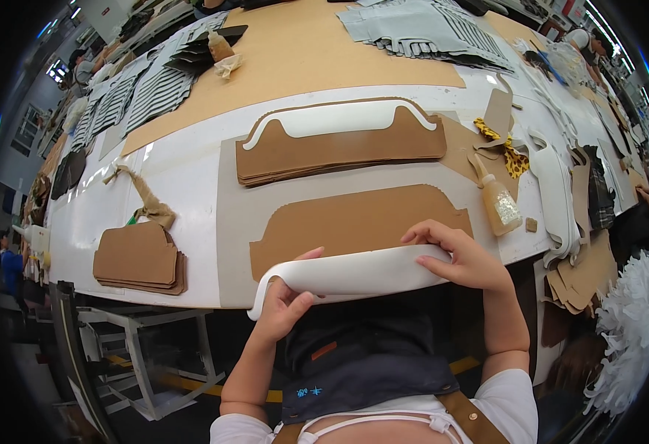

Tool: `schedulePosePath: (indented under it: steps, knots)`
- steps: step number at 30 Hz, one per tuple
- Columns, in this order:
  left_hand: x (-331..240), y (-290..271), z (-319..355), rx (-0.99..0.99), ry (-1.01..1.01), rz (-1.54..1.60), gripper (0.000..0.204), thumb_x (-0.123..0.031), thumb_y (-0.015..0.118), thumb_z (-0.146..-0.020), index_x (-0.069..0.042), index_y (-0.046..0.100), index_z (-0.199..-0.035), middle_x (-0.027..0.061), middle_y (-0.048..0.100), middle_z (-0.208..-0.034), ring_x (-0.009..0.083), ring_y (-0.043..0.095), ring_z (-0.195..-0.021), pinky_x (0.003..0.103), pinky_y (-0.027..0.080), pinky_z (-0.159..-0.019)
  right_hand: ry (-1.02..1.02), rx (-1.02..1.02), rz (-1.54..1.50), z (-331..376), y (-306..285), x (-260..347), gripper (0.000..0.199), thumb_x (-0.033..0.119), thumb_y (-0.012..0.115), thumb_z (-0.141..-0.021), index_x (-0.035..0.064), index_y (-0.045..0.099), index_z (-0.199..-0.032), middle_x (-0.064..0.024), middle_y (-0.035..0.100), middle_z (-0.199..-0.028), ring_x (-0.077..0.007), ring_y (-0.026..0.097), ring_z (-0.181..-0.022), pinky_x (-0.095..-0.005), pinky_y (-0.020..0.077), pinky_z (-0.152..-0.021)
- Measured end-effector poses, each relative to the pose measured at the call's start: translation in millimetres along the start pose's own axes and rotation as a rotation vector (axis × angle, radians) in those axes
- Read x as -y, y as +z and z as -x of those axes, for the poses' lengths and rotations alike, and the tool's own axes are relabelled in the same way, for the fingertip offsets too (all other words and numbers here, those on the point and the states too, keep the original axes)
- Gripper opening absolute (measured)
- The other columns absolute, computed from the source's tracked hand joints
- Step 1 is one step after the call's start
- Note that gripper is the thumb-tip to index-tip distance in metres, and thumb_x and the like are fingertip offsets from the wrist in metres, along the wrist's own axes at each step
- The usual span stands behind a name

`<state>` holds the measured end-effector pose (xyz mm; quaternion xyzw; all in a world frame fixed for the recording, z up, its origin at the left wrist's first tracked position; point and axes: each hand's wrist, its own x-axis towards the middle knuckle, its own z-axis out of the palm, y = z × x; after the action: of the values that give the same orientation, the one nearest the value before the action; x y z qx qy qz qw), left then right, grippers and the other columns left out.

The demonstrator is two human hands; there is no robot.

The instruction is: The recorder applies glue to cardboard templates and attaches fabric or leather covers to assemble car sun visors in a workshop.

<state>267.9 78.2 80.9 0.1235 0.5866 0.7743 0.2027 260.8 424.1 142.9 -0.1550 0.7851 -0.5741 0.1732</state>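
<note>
White curved piece is in the person's two hands, lower centre of the frame, held over the near edge of the surface. Left hand grasps its left end, fingers wrapped behind, fingertips showing over the top edge, thumb in front. Right hand grasps the right end, thumb on the front face, other fingers bent at the top edge; no full clench. Brown panel lies flat just behind, mid-frame, partly covered by the piece. Stack of brown panels further up, a similar white piece along its top edge. Squeeze bottle lies right of centre, untouched.

Step in hand, my read: handling or orienting the white piece, not yet laid flat. Next move probably calls for flattening the curl and matching its outline to the brown panel's edge, both ends kept under control so the soft-looking material doesn't twist
</note>
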Motion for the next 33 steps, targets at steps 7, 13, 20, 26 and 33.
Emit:
schedulePosePath:
  steps: [7, 13, 20, 26, 33]
  knots:
    - [7.1, -0.1, -62.9, -0.359, 0.334, -0.759, 0.033, -0.002, 0.070, -0.095, -0.004, 0.070, -0.128, 0.0058, 0.071, -0.100, 0.0153, 0.063, -0.095, 0.030, 0.049, -0.091, -0.114, -0.359, 0.367, -38.8, 15.8, -55.0, 0.026, 0.003, 0.068, -0.094, 0.0067, 0.062, -0.119, -0.0073, 0.064, -0.100, -0.0237, 0.061, -0.100, -0.0382, 0.0412, -0.099]
    - [9.8, -15.6, -98.6, -0.097, 0.566, -1.509, 0.046, 0.006, 0.068, -0.083, -0.016, 0.075, -0.122, 0.0033, 0.060, -0.087, 0.0240, 0.058, -0.089, 0.039, 0.043, -0.090, -0.218, -0.495, 0.729, -59.9, 13.5, -66.0, 0.023, -0.002, 0.066, -0.091, 0.0140, 0.073, -0.106, -0.0030, 0.062, -0.092, -0.0232, 0.058, -0.095, -0.0415, 0.0342, -0.102]
    - [24.2, -16.3, -109.5, -0.186, 0.574, -1.502, 0.048, 0.010, 0.065, -0.080, -0.018, 0.077, -0.118, 0.0024, 0.055, -0.088, 0.0240, 0.055, -0.089, 0.038, 0.041, -0.092, -0.298, -0.601, 0.806, -72.0, 15.8, -79.9, 0.026, -0.004, 0.068, -0.088, 0.0154, 0.077, -0.102, -0.0042, 0.061, -0.094, -0.0246, 0.058, -0.097, -0.0442, 0.0352, -0.101]
    - [24.2, -14.5, -114.0, -0.189, 0.566, -1.483, 0.049, 0.010, 0.066, -0.079, -0.018, 0.078, -0.117, 0.0022, 0.055, -0.086, 0.0239, 0.055, -0.088, 0.038, 0.040, -0.092, -0.287, -0.607, 0.828, -71.6, 14.0, -84.5, 0.028, -0.006, 0.069, -0.084, 0.0145, 0.077, -0.102, -0.0054, 0.062, -0.096, -0.0259, 0.058, -0.098, -0.0457, 0.0358, -0.102]
    - [25.1, -15.6, -113.0, -0.192, 0.542, -1.476, 0.051, 0.011, 0.064, -0.078, -0.018, 0.078, -0.118, 0.0026, 0.054, -0.087, 0.0238, 0.055, -0.088, 0.038, 0.040, -0.092, -0.282, -0.598, 0.832, -72.8, 16.0, -84.2, 0.023, -0.004, 0.065, -0.089, 0.0126, 0.076, -0.101, -0.0053, 0.061, -0.092, -0.0250, 0.058, -0.097, -0.0440, 0.0335, -0.103]
